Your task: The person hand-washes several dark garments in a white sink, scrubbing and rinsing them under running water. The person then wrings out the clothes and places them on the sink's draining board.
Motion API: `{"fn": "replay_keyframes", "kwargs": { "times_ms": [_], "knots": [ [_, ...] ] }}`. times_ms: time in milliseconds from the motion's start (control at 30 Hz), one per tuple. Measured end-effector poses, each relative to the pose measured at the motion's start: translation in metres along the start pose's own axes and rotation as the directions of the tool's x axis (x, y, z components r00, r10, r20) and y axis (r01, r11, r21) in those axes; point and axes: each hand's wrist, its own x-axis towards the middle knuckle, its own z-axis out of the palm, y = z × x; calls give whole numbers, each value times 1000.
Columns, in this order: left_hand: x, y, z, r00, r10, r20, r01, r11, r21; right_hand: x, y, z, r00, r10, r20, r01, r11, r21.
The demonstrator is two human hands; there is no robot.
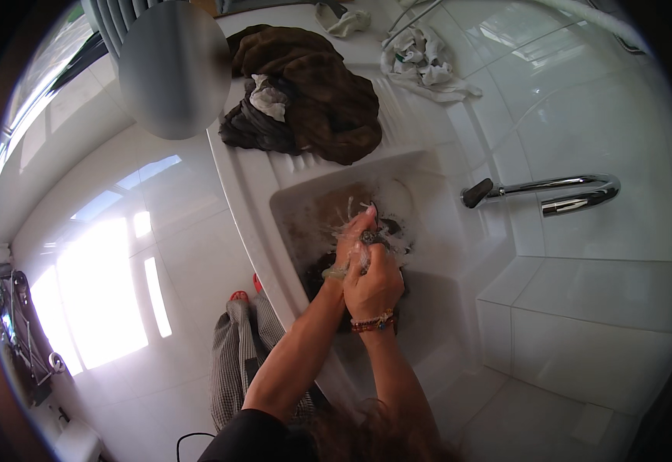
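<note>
Nearest in my head view, the right hand [376, 285] was closed around a dark wet piece [371, 238] against the left hand [351, 243], whose own grip I couldn't tell through the splashing. All three were over the white sink basin [440, 231]; farther off I saw a chrome tap [555, 185] to the right and a heaped brown cloth [336, 100] on the ribbed ledge.

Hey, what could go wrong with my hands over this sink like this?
The small dark item between your left hand and right hand might slip into the sink. The splashing water could spatter the brown cloth piled beside the basin. The beaded bracelets on your right wrist may get wet or snag.
</note>
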Motion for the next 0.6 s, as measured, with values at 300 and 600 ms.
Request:
{"fn": "replay_keyframes", "kwargs": {
  "times_ms": [300,600],
  "knots": [
    [-13,-25,20,992,-118,-46,112,987,-112,112,40,-5,768,567,298,-497,821,-281],
    [-17,8,8,998,3,-58,-20,959,-284,34,34,-23,998,-21,64,-7,913,408]
  ]
}}
